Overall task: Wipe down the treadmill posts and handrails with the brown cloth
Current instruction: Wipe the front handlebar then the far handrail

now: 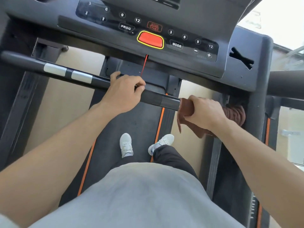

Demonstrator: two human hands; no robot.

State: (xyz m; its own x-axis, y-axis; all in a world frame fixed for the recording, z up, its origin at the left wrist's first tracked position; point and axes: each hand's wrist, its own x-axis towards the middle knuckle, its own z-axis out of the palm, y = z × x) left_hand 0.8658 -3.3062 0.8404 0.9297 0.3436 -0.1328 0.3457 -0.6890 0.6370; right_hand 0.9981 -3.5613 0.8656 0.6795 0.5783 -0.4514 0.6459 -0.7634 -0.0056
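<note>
A black handrail (69, 74) with two silver pulse pads runs from the left edge to its free end at centre. My left hand (124, 91) grips this rail near that end. My right hand (204, 111) holds the brown cloth (233, 115) bunched against the rail's end cap; the cloth's loose part hangs below and behind my wrist. A second thick black handrail (286, 84) enters from the right edge. The right post (256, 129) drops beneath the console beside the cloth.
The treadmill console (176, 45) with its red stop key and red safety cord spans the top. Below, my feet in white shoes (126, 145) stand on the black belt with orange side stripes. Beige floor shows on both sides.
</note>
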